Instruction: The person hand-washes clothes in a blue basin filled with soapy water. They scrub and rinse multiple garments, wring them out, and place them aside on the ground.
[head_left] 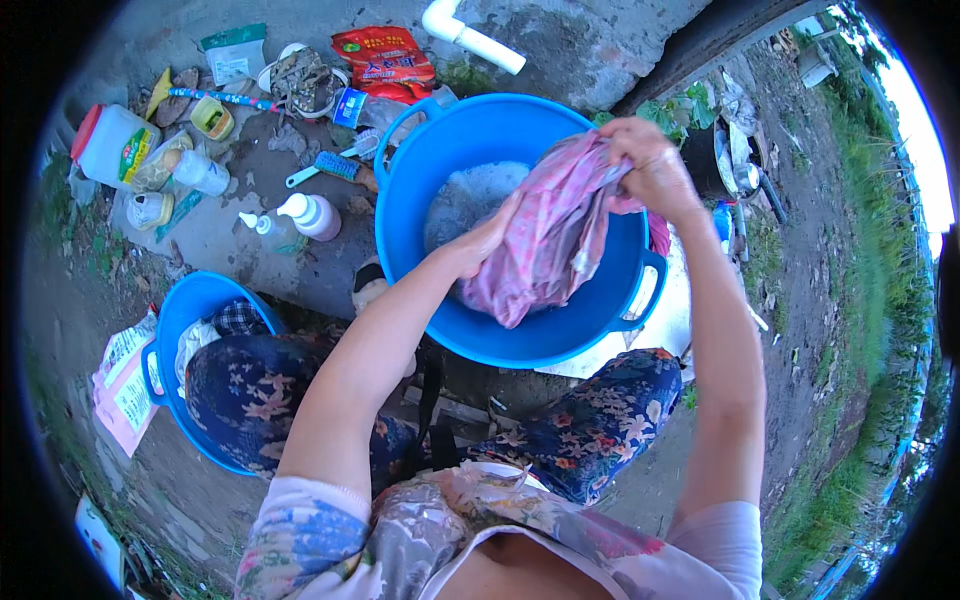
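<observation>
Over a large blue basin (405,215) I hold up a wet pink patterned cloth (545,240), bunched and hanging in folds. My right hand (648,160) grips its upper end above the basin's right side; the hand is slightly blurred. Against the cloth's left side is my left hand (485,245), closed on a fold, its fingertips partly hidden by the fabric. Foamy grey water (470,195) lies in the basin's bottom. The cloth's lower end hangs inside the basin near its front wall.
Pump bottles (312,217) and a blue scrub brush (335,166) are left of the basin. A smaller blue tub (165,350) with clothes stands by my left knee, beside a pink-white bag (125,385). Behind lie a red packet (383,62) and a white pipe (475,38).
</observation>
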